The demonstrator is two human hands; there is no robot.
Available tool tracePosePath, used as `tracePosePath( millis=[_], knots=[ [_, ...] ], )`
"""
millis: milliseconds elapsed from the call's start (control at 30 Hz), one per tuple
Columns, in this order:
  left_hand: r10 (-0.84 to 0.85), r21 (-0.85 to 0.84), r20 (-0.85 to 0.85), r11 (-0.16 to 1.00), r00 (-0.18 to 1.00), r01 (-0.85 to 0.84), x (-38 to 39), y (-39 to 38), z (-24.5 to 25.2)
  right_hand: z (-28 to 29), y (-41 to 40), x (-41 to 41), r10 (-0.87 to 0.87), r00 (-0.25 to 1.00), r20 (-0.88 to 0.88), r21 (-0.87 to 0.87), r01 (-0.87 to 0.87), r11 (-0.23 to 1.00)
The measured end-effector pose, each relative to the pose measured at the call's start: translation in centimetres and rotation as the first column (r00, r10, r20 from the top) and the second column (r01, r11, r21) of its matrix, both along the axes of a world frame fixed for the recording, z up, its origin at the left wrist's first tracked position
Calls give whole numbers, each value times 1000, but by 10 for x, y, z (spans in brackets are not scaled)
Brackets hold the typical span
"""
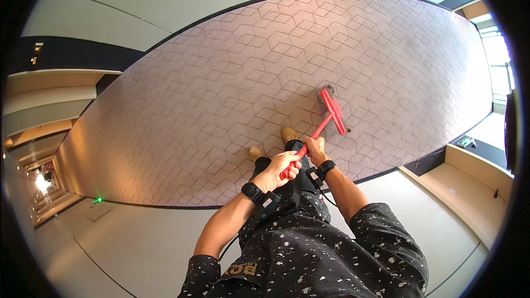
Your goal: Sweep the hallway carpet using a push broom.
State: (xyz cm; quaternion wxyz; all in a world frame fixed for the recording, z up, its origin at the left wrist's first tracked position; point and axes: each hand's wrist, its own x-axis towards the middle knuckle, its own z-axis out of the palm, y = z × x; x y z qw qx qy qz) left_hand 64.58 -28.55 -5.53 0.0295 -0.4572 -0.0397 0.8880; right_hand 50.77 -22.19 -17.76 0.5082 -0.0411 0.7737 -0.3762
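Observation:
Both my hands grip the red handle of a red broom-like tool with a wide head (333,111). Near the handle's end, close to my body, is my left hand (283,169), closed round the shaft. Farther along the shaft, my right hand (315,149) holds it just past my knees. The tool's head rests on or just over the patterned carpet (232,103), ahead and to the right of my shoes. Dark grey fluff or dirt (328,90) lies at the head's far end, and a small dark bit (349,130) lies by its near end.
My tan shoes (289,133) stand on the carpet of a long corridor. Pale wall panels (124,4) with a dark skirting run along both sides. A recessed doorway (463,186) is at the right, a bright window (500,62) at the far right, and a green light (98,200) low on the left.

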Motion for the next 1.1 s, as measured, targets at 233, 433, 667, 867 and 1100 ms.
tracePosePath(
  millis=[233,433,667,867,1100],
  knots=[
    [108,-61,59,993,992,-104,61,7,5,-9,-10,72,-15,987,161,39,8,999],
    [253,-287,225,940,941,-184,146,-26,37,-34,-80,178,338,926,171,-458,-229,859],
    [317,-388,176,892,932,-230,216,-39,68,24,-136,255,293,926,239,-232,-238,943],
    [226,-358,38,912,973,-198,217,-35,53,21,-117,231,202,970,132,-218,-170,961],
    [41,-191,-63,980,997,-52,176,-19,12,1,-34,173,61,997,40,-228,-50,972]
  ],
)
